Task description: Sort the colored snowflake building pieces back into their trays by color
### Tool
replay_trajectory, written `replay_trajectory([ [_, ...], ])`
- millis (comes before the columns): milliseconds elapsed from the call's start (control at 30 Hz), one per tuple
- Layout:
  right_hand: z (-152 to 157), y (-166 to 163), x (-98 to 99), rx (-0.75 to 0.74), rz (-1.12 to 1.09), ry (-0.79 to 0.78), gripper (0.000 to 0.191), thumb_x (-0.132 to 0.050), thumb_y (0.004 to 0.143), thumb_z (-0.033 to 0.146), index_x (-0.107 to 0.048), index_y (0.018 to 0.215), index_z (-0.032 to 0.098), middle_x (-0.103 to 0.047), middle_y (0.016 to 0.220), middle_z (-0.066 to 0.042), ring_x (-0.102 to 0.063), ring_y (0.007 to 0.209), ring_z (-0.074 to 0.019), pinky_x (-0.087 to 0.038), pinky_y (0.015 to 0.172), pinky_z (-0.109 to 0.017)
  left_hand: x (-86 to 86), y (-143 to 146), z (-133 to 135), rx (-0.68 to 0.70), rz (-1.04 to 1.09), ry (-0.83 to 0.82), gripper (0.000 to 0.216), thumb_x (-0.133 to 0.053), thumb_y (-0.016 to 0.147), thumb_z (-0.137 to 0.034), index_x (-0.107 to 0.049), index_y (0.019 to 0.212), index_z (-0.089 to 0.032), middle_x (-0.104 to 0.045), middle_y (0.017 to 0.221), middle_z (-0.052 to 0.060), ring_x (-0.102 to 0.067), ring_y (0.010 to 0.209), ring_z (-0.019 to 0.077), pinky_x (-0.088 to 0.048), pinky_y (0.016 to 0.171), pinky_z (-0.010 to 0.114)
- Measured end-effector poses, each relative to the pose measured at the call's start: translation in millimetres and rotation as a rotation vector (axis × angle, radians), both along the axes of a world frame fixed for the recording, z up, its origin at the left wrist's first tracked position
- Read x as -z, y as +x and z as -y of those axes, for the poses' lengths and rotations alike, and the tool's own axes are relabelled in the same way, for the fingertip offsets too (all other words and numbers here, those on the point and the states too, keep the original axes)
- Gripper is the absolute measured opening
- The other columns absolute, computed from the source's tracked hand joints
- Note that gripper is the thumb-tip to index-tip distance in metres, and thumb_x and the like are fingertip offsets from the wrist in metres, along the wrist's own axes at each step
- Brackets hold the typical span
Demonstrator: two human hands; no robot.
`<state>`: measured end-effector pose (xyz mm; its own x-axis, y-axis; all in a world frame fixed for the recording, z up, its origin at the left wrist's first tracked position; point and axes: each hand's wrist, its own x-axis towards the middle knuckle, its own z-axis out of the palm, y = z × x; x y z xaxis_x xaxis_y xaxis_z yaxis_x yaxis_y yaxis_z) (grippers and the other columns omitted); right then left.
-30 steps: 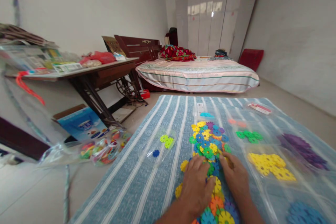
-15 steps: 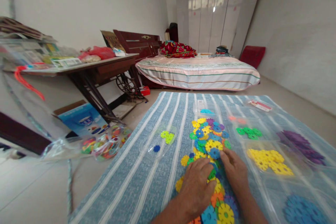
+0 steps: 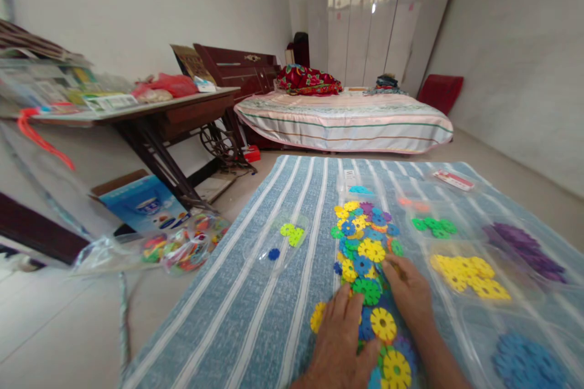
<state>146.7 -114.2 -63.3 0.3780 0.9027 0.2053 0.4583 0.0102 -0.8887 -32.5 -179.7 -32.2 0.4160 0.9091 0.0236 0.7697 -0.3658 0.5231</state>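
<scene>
A long heap of mixed plastic snowflake discs [image 3: 371, 250] runs down the middle of the striped cloth. My left hand [image 3: 342, 337] lies over the heap's near left part, fingers spread, touching discs. A green disc [image 3: 366, 290] sits just beyond its fingertips. At the heap's right edge is my right hand [image 3: 410, 292], thumb and fingers partly bent and slightly apart, with no disc visible in it. Yellow discs [image 3: 383, 324] show between the two hands. Discs under my left palm are hidden.
Clear trays on the right hold yellow discs [image 3: 468, 275], green discs [image 3: 433, 227], purple discs [image 3: 524, 249] and blue discs [image 3: 529, 360]. On the left, a clear tray [image 3: 260, 258] holds lime discs and a dark blue one. A bed [image 3: 347, 121] stands beyond the table.
My left hand has drawn back toward me, uncovering the green disc and discs nearby. The right hand stays at the heap's right edge. Some discs between the hands have shifted.
</scene>
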Motion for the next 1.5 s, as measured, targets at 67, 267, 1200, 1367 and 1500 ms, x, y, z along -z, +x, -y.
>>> replay_trajectory([
  [67,0.1,0.4,0.7,0.001,0.002,-0.004,0.043,-0.052,0.075,0.053,-0.067,0.093,0.016,-0.066,0.096,-0.008,-0.059,0.092,-0.0241,-0.043,0.086,-0.038,3.8,-5.4,2.7,0.013,0.046,0.074,0.062,-0.057,0.078,-0.03,-0.041,0.135,-0.011,-0.035,0.144,0.019,-0.035,0.132,0.0299,-0.037,0.105,0.048],
  [267,-0.5,0.9,1.4,0.009,0.008,-0.01,0.043,-0.052,0.075,0.053,-0.067,0.093,0.017,-0.066,0.095,-0.008,-0.059,0.089,-0.0237,-0.044,0.084,-0.037,19.6,-42.8,14.5,-0.042,-0.038,0.276,0.07,-0.056,0.08,-0.039,-0.029,0.141,-0.018,-0.035,0.144,0.018,-0.035,0.131,0.0335,-0.04,0.102,0.052],
  [1200,2.8,7.2,3.5,0.0,-0.068,-0.085,0.041,-0.055,0.072,0.052,-0.068,0.091,0.019,-0.068,0.096,-0.007,-0.061,0.092,-0.0261,-0.044,0.087,-0.04,-9.4,-17.6,-1.2,-0.027,0.098,0.411,0.068,-0.058,0.076,-0.032,-0.031,0.137,-0.015,-0.032,0.146,0.019,-0.028,0.135,0.0325,-0.038,0.104,0.051],
  [1367,1.5,5.8,3.6,0.022,-0.044,-0.085,0.041,-0.054,0.072,0.053,-0.069,0.089,0.02,-0.069,0.094,-0.006,-0.061,0.089,-0.0256,-0.045,0.085,-0.039,-37.8,-86.1,-32.9,-0.41,-0.129,0.613,0.036,-0.053,0.082,-0.026,-0.051,0.116,-0.015,-0.04,0.139,0.017,-0.031,0.133,0.033,-0.034,0.104,0.055],
  [1500,0.9,4.3,2.4,0.013,-0.013,-0.052,0.041,-0.053,0.073,0.054,-0.069,0.088,0.02,-0.068,0.094,-0.006,-0.061,0.088,-0.0253,-0.046,0.083,-0.038,-28.3,-116.3,-48.6,-0.447,-0.252,0.553,0.024,-0.052,0.08,-0.025,-0.061,0.101,-0.016,-0.047,0.133,0.015,-0.033,0.131,0.0364,-0.037,0.101,0.058],
])
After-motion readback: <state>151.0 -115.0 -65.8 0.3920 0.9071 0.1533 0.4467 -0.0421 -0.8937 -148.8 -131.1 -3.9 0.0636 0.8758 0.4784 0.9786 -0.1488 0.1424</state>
